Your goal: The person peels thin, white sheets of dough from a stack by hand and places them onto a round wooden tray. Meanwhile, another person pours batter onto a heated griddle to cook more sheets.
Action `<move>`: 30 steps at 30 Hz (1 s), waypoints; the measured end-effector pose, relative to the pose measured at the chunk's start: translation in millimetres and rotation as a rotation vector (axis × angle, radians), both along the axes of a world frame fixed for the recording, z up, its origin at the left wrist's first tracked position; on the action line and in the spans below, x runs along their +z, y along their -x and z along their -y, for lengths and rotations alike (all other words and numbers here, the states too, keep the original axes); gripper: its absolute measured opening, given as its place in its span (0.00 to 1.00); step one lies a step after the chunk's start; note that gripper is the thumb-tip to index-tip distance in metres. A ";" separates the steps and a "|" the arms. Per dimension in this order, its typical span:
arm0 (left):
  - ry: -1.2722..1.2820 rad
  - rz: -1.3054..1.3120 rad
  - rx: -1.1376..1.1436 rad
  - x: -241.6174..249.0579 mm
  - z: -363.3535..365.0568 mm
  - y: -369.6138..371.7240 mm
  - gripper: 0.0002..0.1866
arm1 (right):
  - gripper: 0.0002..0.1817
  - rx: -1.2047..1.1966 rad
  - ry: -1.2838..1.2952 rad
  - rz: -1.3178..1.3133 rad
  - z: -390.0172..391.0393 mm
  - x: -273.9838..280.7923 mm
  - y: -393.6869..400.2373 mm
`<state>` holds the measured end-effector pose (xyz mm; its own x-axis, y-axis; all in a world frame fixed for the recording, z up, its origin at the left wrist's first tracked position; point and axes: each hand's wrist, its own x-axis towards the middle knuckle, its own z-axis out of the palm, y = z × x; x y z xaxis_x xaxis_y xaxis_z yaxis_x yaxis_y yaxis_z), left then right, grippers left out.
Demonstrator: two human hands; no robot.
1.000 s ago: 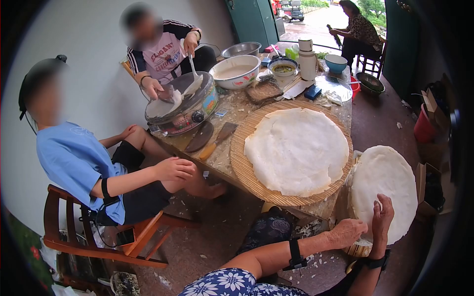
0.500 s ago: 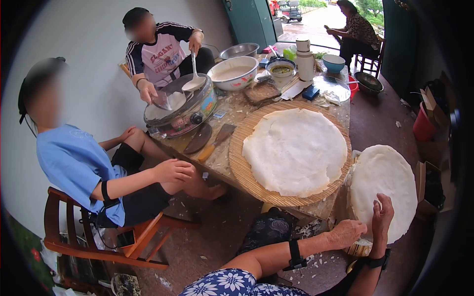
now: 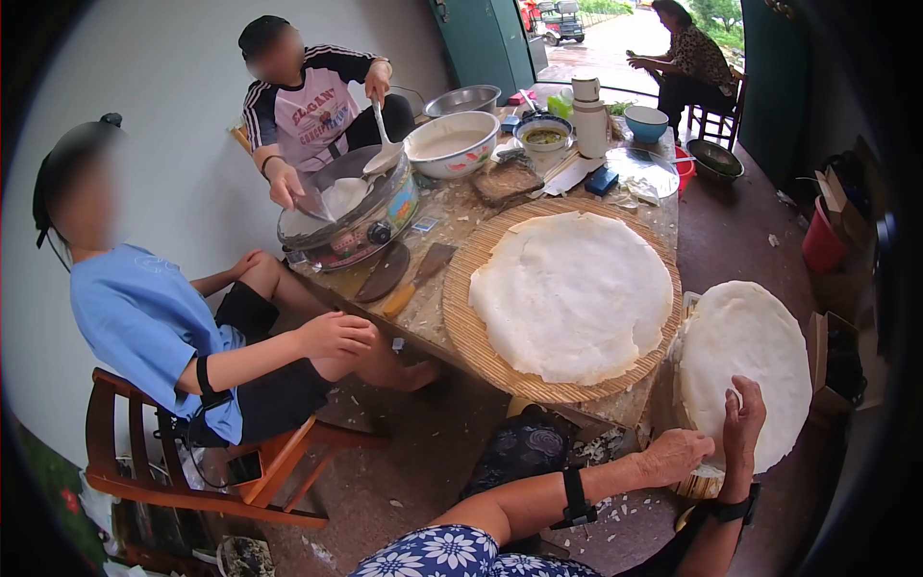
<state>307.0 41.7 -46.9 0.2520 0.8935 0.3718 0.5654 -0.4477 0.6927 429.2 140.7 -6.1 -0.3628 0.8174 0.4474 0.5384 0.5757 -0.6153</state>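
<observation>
A stack of thin, pale round flatbreads (image 3: 745, 361) leans low at the right, beside the table. My left hand (image 3: 676, 456) is closed, its fingertips pinched at the near left edge of that stack. Over the near edge, my right hand (image 3: 743, 415) is raised with bent fingers somewhat apart, and nothing shows in it. Another large round flatbread (image 3: 574, 296) with a ragged edge lies on a woven round mat (image 3: 465, 306) on the table, out of reach of both hands.
Across the table, a person in a pink shirt holds a ladle (image 3: 384, 158) and a scraper (image 3: 314, 202) over a round griddle (image 3: 361, 236). A batter basin (image 3: 452, 144), flask (image 3: 590, 130) and spatula (image 3: 418, 281) are on the table (image 3: 433, 313). Someone in blue sits at left.
The ladle and scraper have shifted slightly over the griddle. My hands stay nearly where they were, and the view has moved a little.
</observation>
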 end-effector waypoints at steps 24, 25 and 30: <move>-0.007 0.005 0.012 -1.1 0.2 -1.9 0.04 | 0.12 -0.002 0.014 -0.032 2.1 1.4 -2.1; -0.017 0.013 0.015 -1.2 0.2 -2.1 0.03 | 0.12 0.000 0.023 -0.046 2.4 2.0 -2.2; -0.001 0.008 0.000 3.1 -1.8 -6.0 0.04 | 0.12 -0.002 0.015 -0.031 2.6 0.6 -2.8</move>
